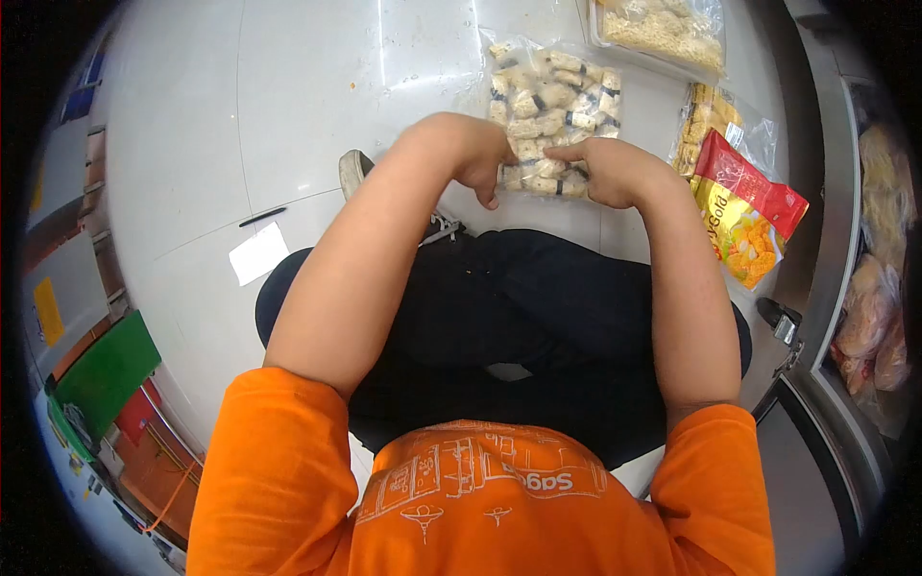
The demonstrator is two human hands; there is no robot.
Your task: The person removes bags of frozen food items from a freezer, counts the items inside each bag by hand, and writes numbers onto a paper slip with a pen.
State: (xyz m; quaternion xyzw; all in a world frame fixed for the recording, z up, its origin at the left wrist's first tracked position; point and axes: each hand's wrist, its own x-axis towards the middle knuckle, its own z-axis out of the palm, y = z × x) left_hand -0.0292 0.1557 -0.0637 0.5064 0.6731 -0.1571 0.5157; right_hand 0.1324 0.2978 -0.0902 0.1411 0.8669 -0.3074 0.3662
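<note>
A clear bag of pale rolls with dark bands point(562, 101) lies flat on the tiled floor in front of my knees. My left hand point(480, 161) is at the bag's lower left edge, fingers bent down; what its fingertips hold, if anything, is hidden. On the bag's lower right part rests my right hand point(605, 171), its index finger stretched out over the rolls and pointing left. The other fingers of my right hand are curled under. A short gap with rolls showing separates the two hands.
Right of the bag lie a red and yellow packet point(747, 211) and a bag of orange-yellow pieces point(706, 120). A clear pack of pale food point(663, 34) is beyond. At left are a white paper point(258, 254) and a black pen point(262, 216). An open freezer point(831, 192) stands right.
</note>
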